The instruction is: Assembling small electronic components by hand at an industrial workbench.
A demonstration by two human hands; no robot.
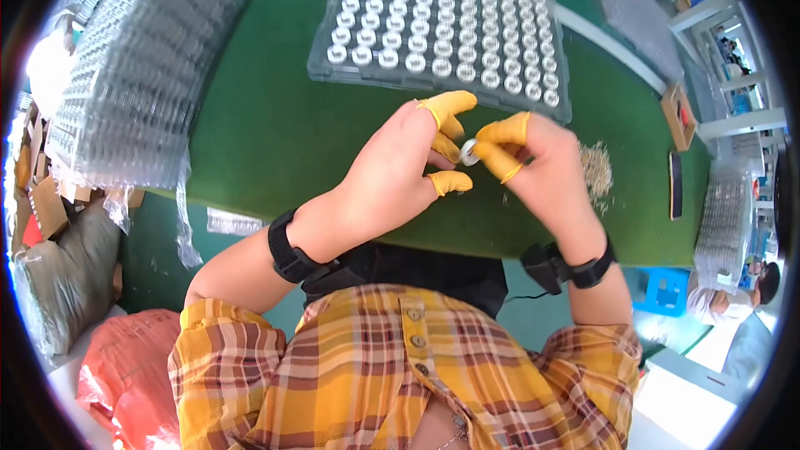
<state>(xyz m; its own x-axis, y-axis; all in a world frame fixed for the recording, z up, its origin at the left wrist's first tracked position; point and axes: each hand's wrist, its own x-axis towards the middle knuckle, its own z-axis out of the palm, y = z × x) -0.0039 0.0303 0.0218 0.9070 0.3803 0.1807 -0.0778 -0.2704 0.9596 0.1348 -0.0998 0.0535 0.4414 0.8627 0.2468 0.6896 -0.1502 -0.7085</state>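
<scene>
Pinched in the yellow-cotted fingertips of my right hand (546, 162) is a small white round part (469, 152) with a metallic-looking face. My left hand (400, 150) is right beside it, wearing yellow finger cots too. Its thumb and forefinger stand apart, while a curled finger reaches the part's left edge; whether it touches is hard to tell. Just beyond both hands lies a clear plastic tray (375, 73) holding rows of similar white round parts. To the right of my right hand is a loose pile of tiny beige pieces (597, 175).
Tall stacked clear trays (137, 75) stand at the left of the green table (267, 58). On the right lie a black flat object (675, 186) and a small wooden box (678, 117). A blue stool (664, 290) stands below the table's right end; other people are farther off.
</scene>
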